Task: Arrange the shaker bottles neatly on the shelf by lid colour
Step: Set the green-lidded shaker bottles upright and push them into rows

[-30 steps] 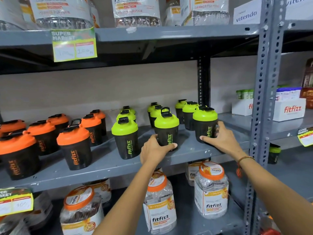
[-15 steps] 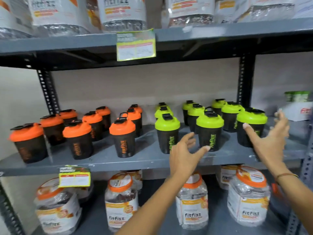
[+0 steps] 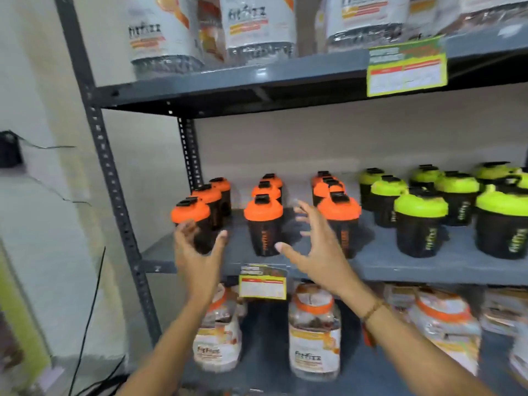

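Observation:
Black shaker bottles stand on the grey middle shelf [image 3: 400, 267]. Orange-lidded ones fill the left half in three rows; the front ones are a left bottle [image 3: 191, 215], a middle bottle [image 3: 263, 224] and a right bottle [image 3: 343, 215]. Green-lidded bottles [image 3: 420, 221] stand in rows on the right half. My left hand [image 3: 197, 250] is open just in front of the front left orange bottle, fingers spread. My right hand [image 3: 317, 247] is open between the middle and right front orange bottles, holding nothing.
Large labelled jars [image 3: 314, 335] sit on the shelf below, and more jars [image 3: 257, 27] on the shelf above. Price tags [image 3: 263, 282] hang from the shelf edges. A perforated grey upright [image 3: 114, 195] bounds the shelf at left, beside a pale wall with cables.
The view has swung left, from the green-lidded bottles to the orange ones. Both hands let go of the green bottles and moved left, open, to the front orange bottles.

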A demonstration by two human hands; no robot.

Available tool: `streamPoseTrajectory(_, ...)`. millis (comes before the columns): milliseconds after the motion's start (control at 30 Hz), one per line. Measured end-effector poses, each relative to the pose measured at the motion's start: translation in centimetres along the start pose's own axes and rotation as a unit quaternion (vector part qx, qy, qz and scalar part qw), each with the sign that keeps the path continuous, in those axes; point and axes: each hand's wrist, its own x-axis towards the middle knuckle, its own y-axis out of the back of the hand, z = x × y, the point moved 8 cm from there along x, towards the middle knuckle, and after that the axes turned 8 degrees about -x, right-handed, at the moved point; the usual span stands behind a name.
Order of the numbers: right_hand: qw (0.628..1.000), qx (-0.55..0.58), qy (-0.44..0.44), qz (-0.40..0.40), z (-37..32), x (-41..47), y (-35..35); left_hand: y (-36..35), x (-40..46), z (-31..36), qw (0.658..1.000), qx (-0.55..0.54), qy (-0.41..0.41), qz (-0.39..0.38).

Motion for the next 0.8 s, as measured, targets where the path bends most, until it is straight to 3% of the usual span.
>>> streamPoseTrajectory(100, 0.991, -0.033, -0.113, -0.06, 2.0, 1.5, -5.7, 2.2, 4.0, -4.2, 0.981, 0.171, 0.05, -0.079)
streamPoseTrajectory(267, 0.976, -0.061, -0.202, -0.047, 4.6, 2.7, -8.6, 2.5, 6.6, -8.3, 0.954, 0.197, 0.104, -0.198)
streamPoseTrajectory(500, 0.96, -0.11, -0.251, -0.063, 6.1, 2.6, -9.4, 2.5, 7.3, -10.6, 0.938, 0.221, 0.148, -0.223)
streamPoseTrajectory(800, 0.963, -0.124, -0.234, -0.051, 5.2, 2.7, -9.6, 2.7, 7.6, -10.6, 0.936, 0.237, 0.143, -0.218)
